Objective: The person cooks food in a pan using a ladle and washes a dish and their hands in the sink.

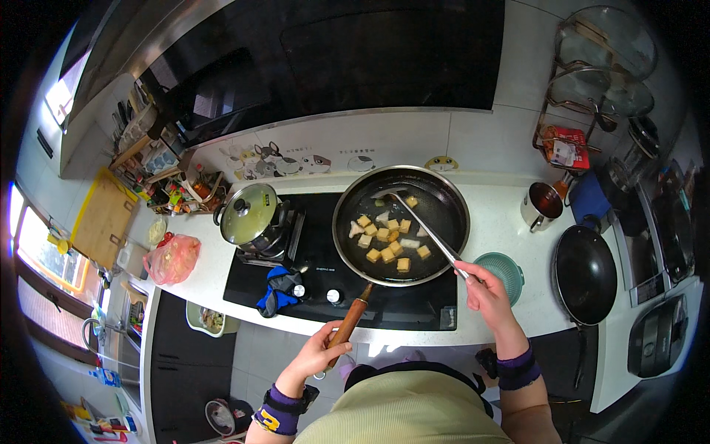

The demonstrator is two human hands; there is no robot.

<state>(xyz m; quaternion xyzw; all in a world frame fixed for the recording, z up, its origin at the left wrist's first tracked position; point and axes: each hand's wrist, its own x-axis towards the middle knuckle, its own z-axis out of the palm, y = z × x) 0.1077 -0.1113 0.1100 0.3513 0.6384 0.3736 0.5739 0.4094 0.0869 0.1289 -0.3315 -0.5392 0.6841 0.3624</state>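
A large dark frying pan sits over the right side of the black glass hob. My left hand is wrapped around its wooden handle. In my right hand is the long metal shaft of a spatula, whose head rests in the far part of the pan. Golden tofu-like cubes and a few whitish pieces lie scattered in the pan's middle, in what looks like shiny oil. One cube is beside the spatula head.
A glass-lidded pot stands on the left burner. A blue and grey cloth lies near the knobs. Right of the pan are a green strainer basket, a metal cup and a second black pan. Left is a pink plastic bag.
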